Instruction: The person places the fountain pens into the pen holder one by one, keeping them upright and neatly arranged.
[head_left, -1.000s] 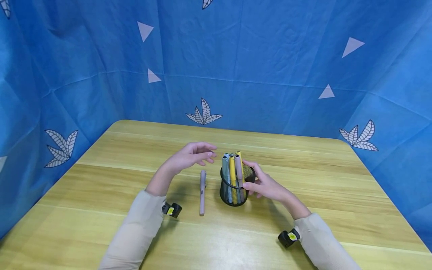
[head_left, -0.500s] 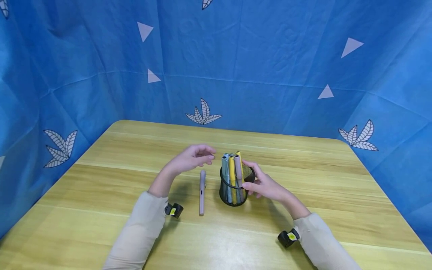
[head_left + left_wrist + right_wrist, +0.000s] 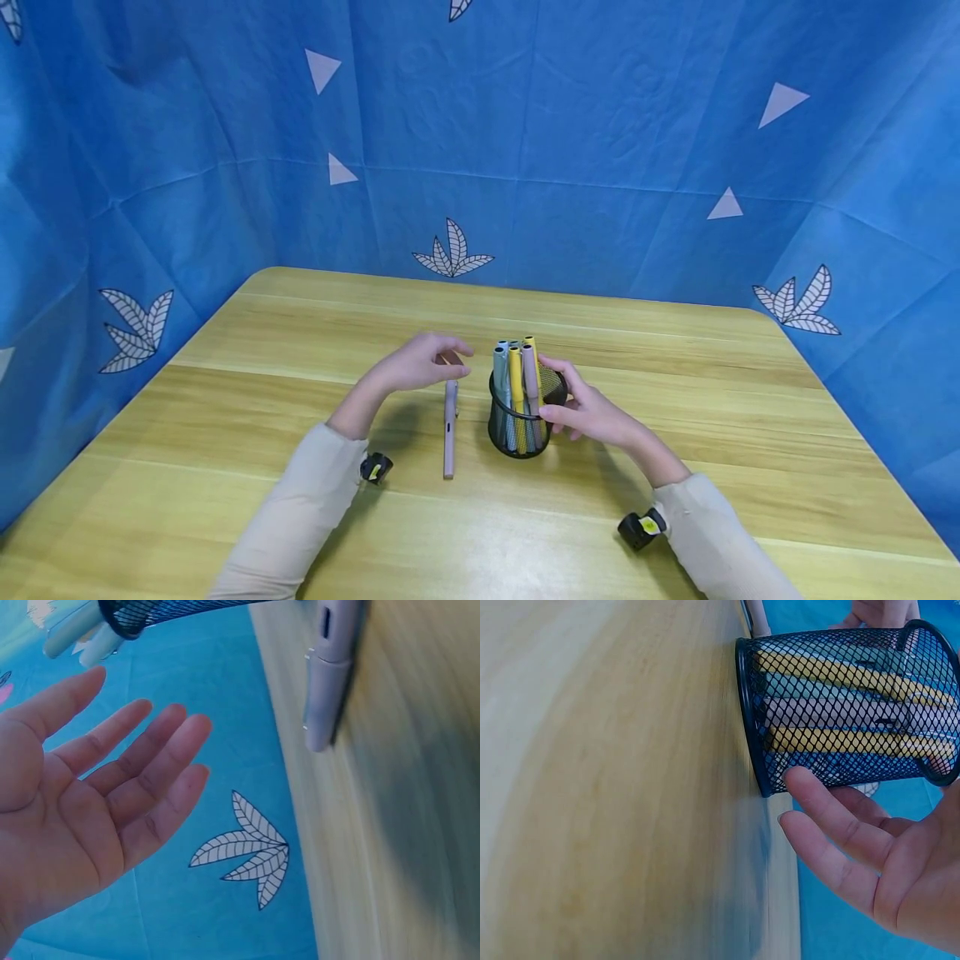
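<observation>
A lilac pen point(image 3: 449, 433) lies on the table, its capped end pointing away from me. Just above that end hovers my left hand point(image 3: 420, 362), fingers loosely bent and holding nothing. The left wrist view shows its palm point(image 3: 67, 817) and spread fingers apart from the pen point(image 3: 330, 697). To the right stands a black mesh pen holder point(image 3: 501, 429) with several teal, yellow and lilac pens upright in it. My right hand point(image 3: 596, 412) holds the holder's right side, thumb at the front of the rim and forefinger behind. Lower fingers touch the mesh in the right wrist view point(image 3: 855, 712).
The wood-grain table point(image 3: 712, 375) extends around both hands. Behind it and at both sides hangs a blue cloth point(image 3: 600, 125) with white leaves and triangles. A small black camera sits on the left wrist point(image 3: 375, 468) and another on the right wrist point(image 3: 640, 529).
My left hand has come down and slightly nearer, from beyond the lilac pen to over its capped end. The right hand and the pen holder have stayed in place.
</observation>
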Motion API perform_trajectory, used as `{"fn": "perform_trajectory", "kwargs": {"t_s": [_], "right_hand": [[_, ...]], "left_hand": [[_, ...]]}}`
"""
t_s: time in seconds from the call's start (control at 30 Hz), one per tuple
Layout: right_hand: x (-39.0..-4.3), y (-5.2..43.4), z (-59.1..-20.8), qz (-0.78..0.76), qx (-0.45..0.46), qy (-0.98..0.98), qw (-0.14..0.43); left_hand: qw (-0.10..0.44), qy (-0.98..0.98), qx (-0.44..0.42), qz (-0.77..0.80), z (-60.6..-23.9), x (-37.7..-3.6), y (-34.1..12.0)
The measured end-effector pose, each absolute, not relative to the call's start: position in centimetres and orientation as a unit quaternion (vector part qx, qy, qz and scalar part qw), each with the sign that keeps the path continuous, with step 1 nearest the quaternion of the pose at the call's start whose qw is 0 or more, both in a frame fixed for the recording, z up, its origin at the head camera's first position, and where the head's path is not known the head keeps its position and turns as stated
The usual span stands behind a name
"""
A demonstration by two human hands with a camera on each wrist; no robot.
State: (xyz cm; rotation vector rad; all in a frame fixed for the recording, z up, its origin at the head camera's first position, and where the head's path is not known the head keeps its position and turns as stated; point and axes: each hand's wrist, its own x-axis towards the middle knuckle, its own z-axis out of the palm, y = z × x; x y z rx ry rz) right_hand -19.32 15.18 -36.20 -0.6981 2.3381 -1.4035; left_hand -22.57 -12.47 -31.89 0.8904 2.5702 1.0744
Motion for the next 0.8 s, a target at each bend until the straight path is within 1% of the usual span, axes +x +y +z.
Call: {"fn": "perform_trajectory", "kwargs": {"t_s": [0.1,0.2,0.43,0.6,0.8], "right_hand": [[-19.3,15.2,-36.1,-0.491,-0.243,0.821,0.163],[-19.2,15.2,-36.1,-0.49,-0.242,0.822,0.162],[-19.3,15.2,-36.1,-0.489,-0.241,0.822,0.164],[-19.2,15.2,-36.0,-0.492,-0.239,0.821,0.166],[-19.2,15.0,-36.0,-0.494,-0.237,0.819,0.168]], "left_hand": [[0.112,0.878,0.305,0.351,-32.3,-22.7,-12.7],[0.119,0.886,0.289,0.343,-32.7,-22.6,-12.8],[0.115,0.912,0.254,0.302,-33.1,-22.1,-13.2],[0.116,0.923,0.254,0.265,-33.4,-22.0,-13.4],[0.142,0.929,0.248,0.235,-34.0,-21.7,-13.7]]}}
